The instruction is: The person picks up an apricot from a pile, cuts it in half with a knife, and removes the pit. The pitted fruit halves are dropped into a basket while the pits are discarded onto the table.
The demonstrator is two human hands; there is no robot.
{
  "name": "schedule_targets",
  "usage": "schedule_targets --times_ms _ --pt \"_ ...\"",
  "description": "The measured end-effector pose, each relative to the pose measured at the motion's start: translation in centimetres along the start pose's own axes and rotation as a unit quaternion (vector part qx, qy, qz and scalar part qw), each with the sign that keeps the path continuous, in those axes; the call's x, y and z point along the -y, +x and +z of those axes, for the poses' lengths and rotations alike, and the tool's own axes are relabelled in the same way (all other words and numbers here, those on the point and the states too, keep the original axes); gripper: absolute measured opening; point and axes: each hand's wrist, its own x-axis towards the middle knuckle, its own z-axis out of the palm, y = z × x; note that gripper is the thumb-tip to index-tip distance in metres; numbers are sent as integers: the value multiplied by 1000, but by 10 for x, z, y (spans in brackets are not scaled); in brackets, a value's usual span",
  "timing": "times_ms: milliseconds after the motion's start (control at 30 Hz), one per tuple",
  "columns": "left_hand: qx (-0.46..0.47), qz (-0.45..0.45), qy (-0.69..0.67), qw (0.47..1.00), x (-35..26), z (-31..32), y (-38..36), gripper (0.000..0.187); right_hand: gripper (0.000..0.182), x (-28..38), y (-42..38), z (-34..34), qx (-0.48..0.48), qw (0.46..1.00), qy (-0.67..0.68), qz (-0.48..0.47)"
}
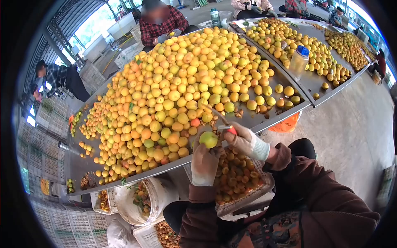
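My left hand point(204, 166), in a whitish work glove, has its fingers closed around a green-yellow apricot point(208, 139) at the table's near edge. Just to the right, my right hand point(247, 142), gloved too, grips a small knife point(230, 129) with a red handle. Its thin brownish blade points up and left over the fruit. In front of both hands lies a big heap of yellow-orange apricots point(165, 91) on the metal table point(271, 118). Below them stands a crate point(264, 182) filled with apricot pieces.
A white bucket point(159, 198) with some fruit inside stands under the table edge, beside a tray of brown pits point(166, 234). A blue-capped bottle point(298, 61) sits on the table. Across it, a person in a red checked shirt point(165, 27) handles fruit. Stacked crates point(41, 136) are at left.
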Motion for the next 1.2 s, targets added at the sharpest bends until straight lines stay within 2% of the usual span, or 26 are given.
schedule_targets --times_ms 67,100,167,200,267,333,400,433,500,600,667,700,733,800,833,867,900,933,967,1000,1033,1067,1100,1133,1200 --pt "61 -3 -124 990 0 -6 1 46 34 -1 -5 9 46 985 163 27" --pt "55 -19 -106 993 -8 5 -4 46 34 -4 -10 16 38 981 185 31" --pt "-15 12 -113 993 -6 22 -3 47 33 -16 -8 19 70 968 242 3" --pt "-13 9 -115 993 -2 21 -2 47 31 -6 -11 11 97 977 190 27" --pt "49 24 -77 996 0 13 -1 46 30 -11 -11 9 84 984 158 11" --pt "35 13 -30 999 -7 20 -3 46 30 -13 -12 10 72 989 127 -5" --pt "21 3 18 1000 -9 24 -4 47 30 -8 -14 12 32 992 97 -74" --pt "35 28 55 997 -9 24 -6 52 30 -4 -16 10 30 992 98 -74" --pt "52 50 94 993 -9 24 -9 57 33 5 -20 4 19 998 45 -49" --pt "25 49 126 991 -9 22 -13 67 37 4 -24 9 16 997 54 -48" --pt "53 23 128 990 -13 16 -13 71 38 -5 -23 19 13 996 88 -29" --pt "50 20 127 990 -13 12 -13 71 40 -10 -23 23 11 993 118 -14" --pt "32 21 169 985 -12 8 -12 63 40 -14 -23 26 12 993 118 -13" --pt "15 24 211 977 -13 4 -8 57 41 -21 -20 28 28 988 123 89" --pt "10 40 271 962 -14 3 -8 55 41 -24 -18 28 28 988 123 88" --pt "6 55 331 942 -16 2 -6 53 41 -26 -15 27 9 997 65 49" --pt "10 54 335 940 -18 3 -5 53 40 -29 -12 28 -13 1000 9 10" --pt "-22 81 404 911 -18 6 -4 51 40 -35 -10 26 -17 1000 11 11" --pt "-56 110 468 875 -17 8 -5 50 39 -40 -6 22 -6 994 -111 20" --pt "-67 76 377 921 -11 -10 -3 50 37 -42 -2 20 4 973 -231 25" --pt "-65 80 382 919 -11 -16 -1 50 37 -40 -3 20 2 974 -228 20" --pt "-44 72 239 967 -9 -19 -1 51 36 -37 -5 21 -5 993 -115 14" --pt "-23 62 89 994 -9 -15 -1 52 35 -33 -7 22 -8 1000 -2 8" --pt "-14 69 73 995 -9 -11 0 55 34 -29 -9 27 3 996 85 -22" --pt "-13 75 59 995 -10 7 -3 56 35 -24 -14 32 19 997 75 -8"
